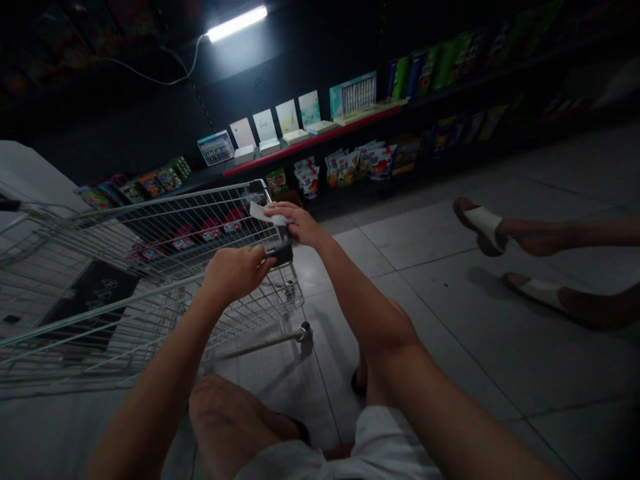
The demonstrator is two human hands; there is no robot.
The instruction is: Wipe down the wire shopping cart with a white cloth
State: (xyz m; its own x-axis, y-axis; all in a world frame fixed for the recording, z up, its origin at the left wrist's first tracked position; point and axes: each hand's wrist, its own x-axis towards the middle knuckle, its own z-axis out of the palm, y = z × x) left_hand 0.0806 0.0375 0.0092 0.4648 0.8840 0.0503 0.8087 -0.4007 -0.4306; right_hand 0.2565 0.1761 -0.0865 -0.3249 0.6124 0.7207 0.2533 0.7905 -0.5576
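Note:
A wire shopping cart (pixel 150 233) stands in front of me on a grey tiled floor. My left hand (pixel 235 270) is closed around the cart's rim next to its dark corner block (pixel 281 250). My right hand (pixel 295 223) presses a white cloth or wipe (pixel 265 215) onto the top of that corner, fingers curled over it. My bare knees and light shorts show at the bottom of the view.
Another person's legs in white slippers (pixel 483 223) stretch in from the right on the floor. Dark shelves with cards, boxes and snack packets (pixel 345 167) run along the back wall under a lit tube lamp (pixel 237 23). A white counter (pixel 25 173) stands at the left.

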